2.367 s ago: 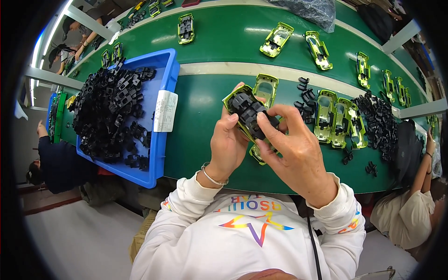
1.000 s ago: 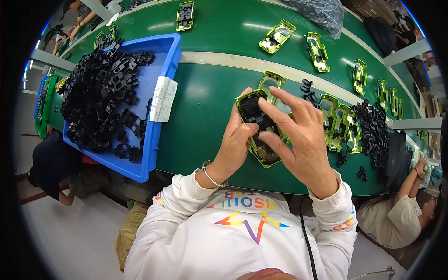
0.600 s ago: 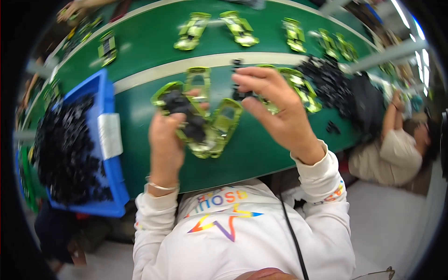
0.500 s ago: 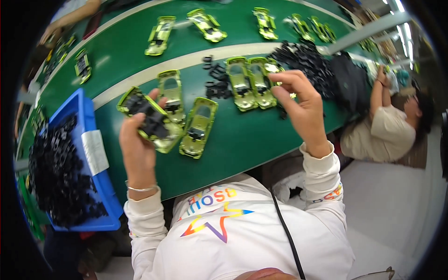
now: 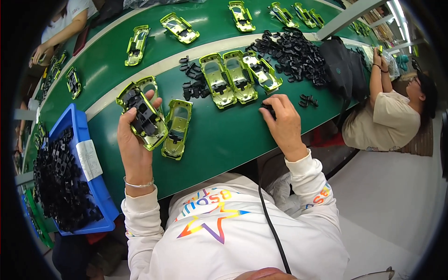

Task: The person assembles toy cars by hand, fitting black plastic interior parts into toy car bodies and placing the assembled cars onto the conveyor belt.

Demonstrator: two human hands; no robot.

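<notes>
My left hand (image 5: 132, 144) is closed around a lime-green toy car body (image 5: 145, 116), its underside up so the black plastic interior shows. Behind it, partly covered, lies another toy car shell (image 5: 148, 84). Just to the right a green shell (image 5: 177, 128) rests on the table. My right hand (image 5: 282, 122) pinches a small black plastic part (image 5: 267, 107) low over the table. Beyond that hand are two shells side by side, a left one (image 5: 217, 80) and a right one (image 5: 241, 77), with a tilted car body (image 5: 262, 72) against them.
A blue bin (image 5: 103, 198) of black parts stands at the left. Black parts form a large pile (image 5: 298, 53), a small cluster (image 5: 193, 77) and a few loose pieces (image 5: 307, 100). Several car bodies lie on the far green strip (image 5: 205, 21). Other people sit at left and right.
My right hand has come down from beside the car shells and now pinches a small black part. The left hand still holds the car body, slightly turned. The view has shifted.
</notes>
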